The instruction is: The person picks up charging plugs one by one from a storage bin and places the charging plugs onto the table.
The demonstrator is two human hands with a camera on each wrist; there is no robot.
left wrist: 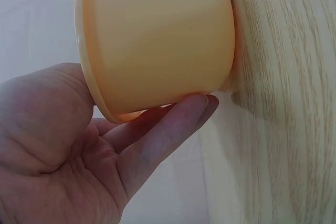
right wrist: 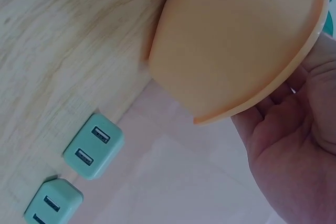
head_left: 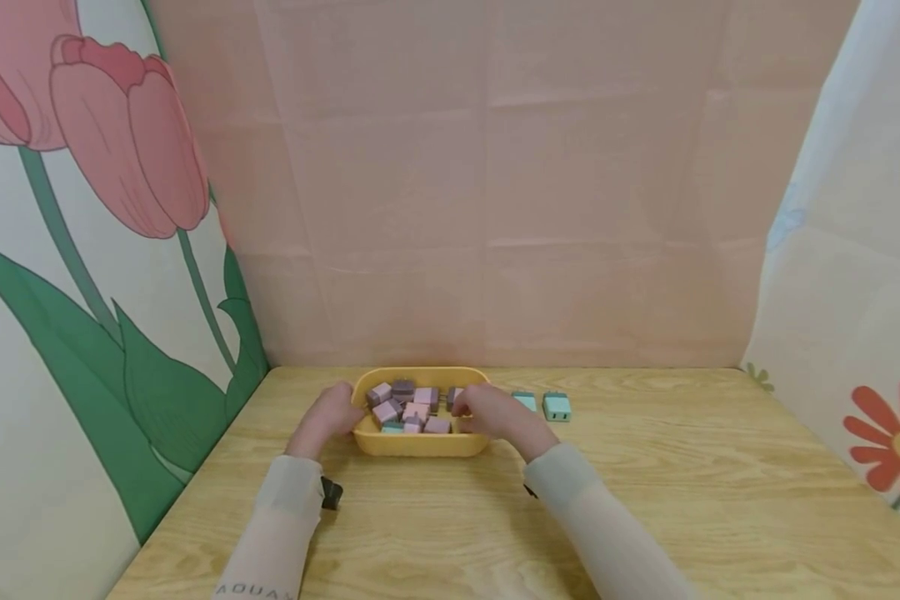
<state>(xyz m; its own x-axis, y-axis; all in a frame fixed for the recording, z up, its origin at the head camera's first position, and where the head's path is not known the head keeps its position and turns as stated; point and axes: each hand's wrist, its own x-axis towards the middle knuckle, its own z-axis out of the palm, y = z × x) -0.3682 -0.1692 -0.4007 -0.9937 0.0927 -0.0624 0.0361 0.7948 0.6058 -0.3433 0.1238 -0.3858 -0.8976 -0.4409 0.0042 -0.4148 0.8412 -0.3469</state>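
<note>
A yellow plastic tub point(head_left: 420, 446) stands on the wooden table, holding several USB charger plugs point(head_left: 426, 397) in purple, pink and teal. At its left end my left hand point(head_left: 337, 410) grips the rim. The left wrist view shows that hand's fingers point(left wrist: 167, 135) against the outer wall, with the thumb side at the rim. My right hand point(head_left: 491, 410) reaches over the tub's right end, its fingers down inside among the plugs. In the right wrist view the tub wall point(right wrist: 236, 40) hides those fingertips, so whether they hold a plug is not visible.
Two teal USB charger plugs point(head_left: 557, 407) sit on the table point(head_left: 645, 483) right of the tub, partly behind the right hand in the head view. A pink cloth backdrop point(head_left: 495, 208) closes off the table's far edge, with printed flower panels point(head_left: 131, 142) at both sides.
</note>
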